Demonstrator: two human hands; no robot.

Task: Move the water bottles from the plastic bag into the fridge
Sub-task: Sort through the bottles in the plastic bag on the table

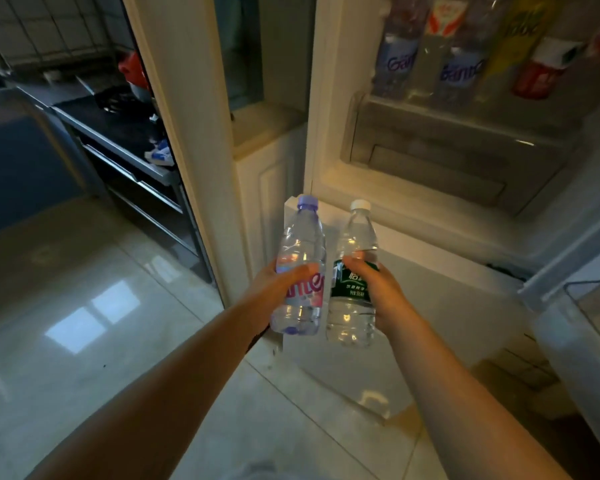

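My left hand [274, 285] grips a clear water bottle with a purple cap and pink label [302, 244], held upright. Beside it, my right hand [378, 289] grips a clear water bottle with a white cap and green label [355, 237], also upright. Both bottles hang in front of the open fridge [430, 216], below its door shelf [465, 133]. Several bottles [461, 64] stand in that shelf at the top right. The plastic bag is out of view.
A white cabinet [267, 174] and a door frame [194, 133] stand left of the fridge. Beyond it, a kitchen counter with a stove [118, 109]. A translucent fridge bin [586, 341] juts out at the right. Glossy floor tiles [101, 323] lie below.
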